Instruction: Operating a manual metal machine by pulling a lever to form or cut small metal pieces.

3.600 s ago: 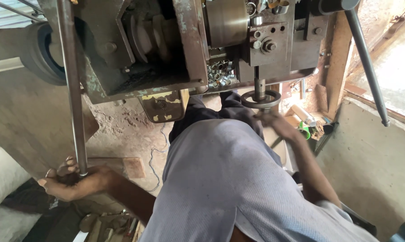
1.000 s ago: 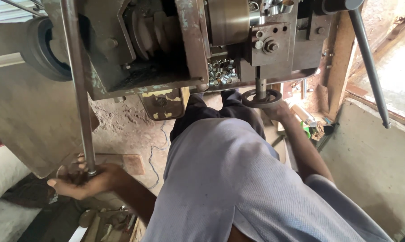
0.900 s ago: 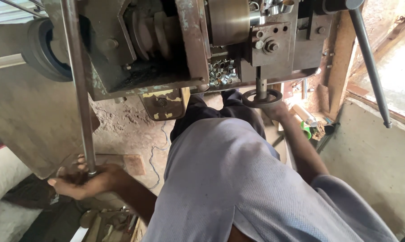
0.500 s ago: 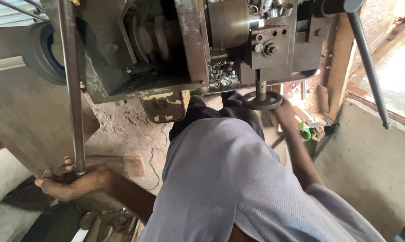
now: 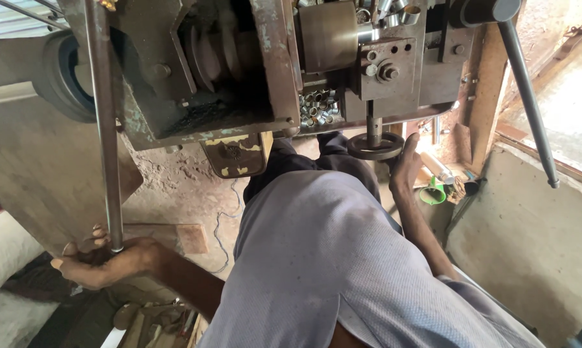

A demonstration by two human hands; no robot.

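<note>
Nearest the camera, the left hand (image 5: 104,263) curls its fingers around the lower end of a long, thin, grey steel rod (image 5: 104,129) that rises upright along the machine's left side. Farther off, the right hand (image 5: 405,166) grips the rim of a small, round, dark metal handwheel (image 5: 374,145) under a rusty grey lathe-like machine (image 5: 265,71), beside a heap of small shiny metal rings (image 5: 316,106).

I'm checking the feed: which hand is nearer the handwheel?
Right. The right hand touches the handwheel at its rim; the left hand is far off, gripping the lower end of the long rod.
</note>
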